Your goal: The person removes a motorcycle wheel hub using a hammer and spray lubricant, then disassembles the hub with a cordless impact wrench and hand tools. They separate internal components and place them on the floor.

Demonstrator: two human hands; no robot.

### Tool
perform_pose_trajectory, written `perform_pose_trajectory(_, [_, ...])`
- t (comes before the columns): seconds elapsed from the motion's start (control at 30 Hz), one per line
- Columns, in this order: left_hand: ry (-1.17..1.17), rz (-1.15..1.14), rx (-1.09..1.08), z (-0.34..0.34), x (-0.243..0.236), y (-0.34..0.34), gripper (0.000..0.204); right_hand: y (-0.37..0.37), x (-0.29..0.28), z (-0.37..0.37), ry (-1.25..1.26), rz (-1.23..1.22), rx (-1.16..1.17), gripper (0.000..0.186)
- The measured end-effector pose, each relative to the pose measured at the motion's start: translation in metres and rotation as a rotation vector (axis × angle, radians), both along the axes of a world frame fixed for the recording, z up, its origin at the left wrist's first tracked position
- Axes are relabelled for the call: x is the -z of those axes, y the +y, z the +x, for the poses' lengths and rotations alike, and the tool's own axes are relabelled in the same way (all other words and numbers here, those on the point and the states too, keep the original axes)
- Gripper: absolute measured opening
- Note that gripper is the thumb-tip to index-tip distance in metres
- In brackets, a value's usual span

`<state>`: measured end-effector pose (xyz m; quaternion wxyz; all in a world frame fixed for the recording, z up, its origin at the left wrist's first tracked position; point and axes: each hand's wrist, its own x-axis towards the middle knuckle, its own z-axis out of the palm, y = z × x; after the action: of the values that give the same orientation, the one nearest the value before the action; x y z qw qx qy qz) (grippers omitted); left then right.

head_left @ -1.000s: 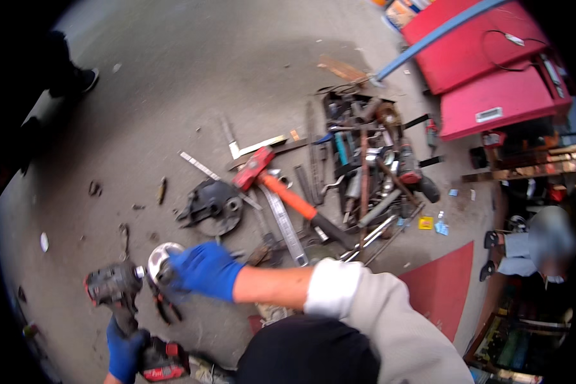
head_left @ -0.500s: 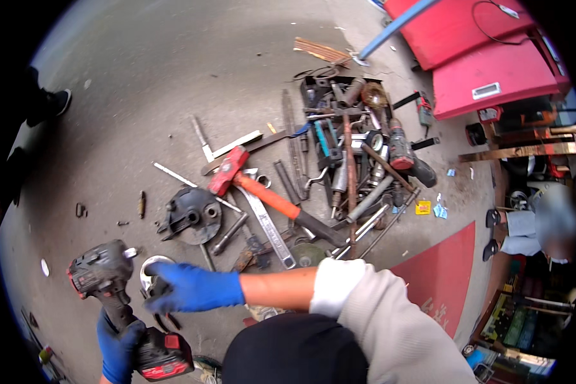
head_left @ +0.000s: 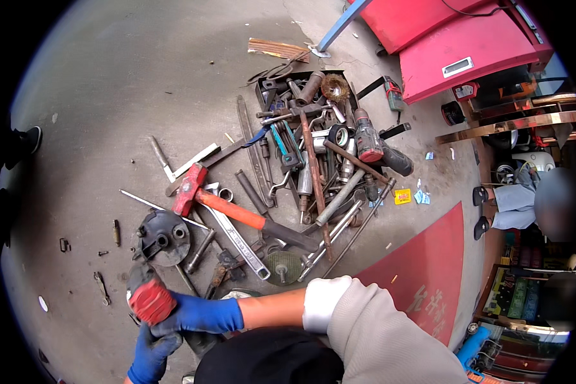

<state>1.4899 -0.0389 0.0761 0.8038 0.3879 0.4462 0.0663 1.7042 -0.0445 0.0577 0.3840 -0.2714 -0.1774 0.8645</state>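
A cordless impact wrench (head_left: pixel 151 302), black with a red rear, is held low at the left. My right hand (head_left: pixel 197 313), in a blue glove, is closed round it just below the motor housing. Pressed up close beneath is my left hand (head_left: pixel 148 360), also blue-gloved, its fingers curled at the tool's handle. The handle and battery are mostly hidden by the gloves. Just beyond the tool lie a round dark metal housing (head_left: pixel 163 237) and a red-headed hammer (head_left: pixel 237 211) with an orange and black handle. A large adjustable wrench (head_left: pixel 235 243) lies partly under the hammer.
A heaped tool box (head_left: pixel 260 96) stands beyond, with a second power drill (head_left: pixel 367 137) on the heap. A combination spanner (head_left: pixel 102 288) lies on the floor at left. A red mat (head_left: pixel 422 269), a red cabinet (head_left: pixel 467 45) and another person's legs (head_left: pixel 515 205) are at right.
My right hand has moved down onto the impact wrench, which has turned so its red rear shows. My left hand has shifted right, against the right hand. The whole view has shifted slightly.
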Motion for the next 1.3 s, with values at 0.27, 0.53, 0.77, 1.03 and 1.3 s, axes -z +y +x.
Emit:
perform_pose_trajectory(0.27, [0.225,-0.138,-0.53,0.008,0.011,-0.047,0.05,0.021,-0.048,0.224,-1.81,0.548,0.583,0.017])
perform_pose_trajectory(0.53, [0.072,-0.141,-0.301,0.0,-0.009,-0.023,0.056,-0.059,0.017,0.428,-2.41,-0.13,-0.003,0.052])
perform_pose_trajectory(0.77, [-0.168,-0.02,-0.16,-0.072,-0.036,0.023,0.064,-0.056,-0.057,0.392,-1.586,0.487,0.754,0.049])
perform_pose_trajectory(1.03, [-0.139,0.114,-0.164,-0.11,-0.064,0.001,0.064,0.096,-0.119,0.02,-0.777,1.372,-0.45,0.042])
perform_pose_trajectory(1.3, [-0.076,0.374,-0.009,-0.099,-0.067,-0.005,0.058,0.074,-0.103,-0.009,-1.16,1.289,-0.443,0.043])
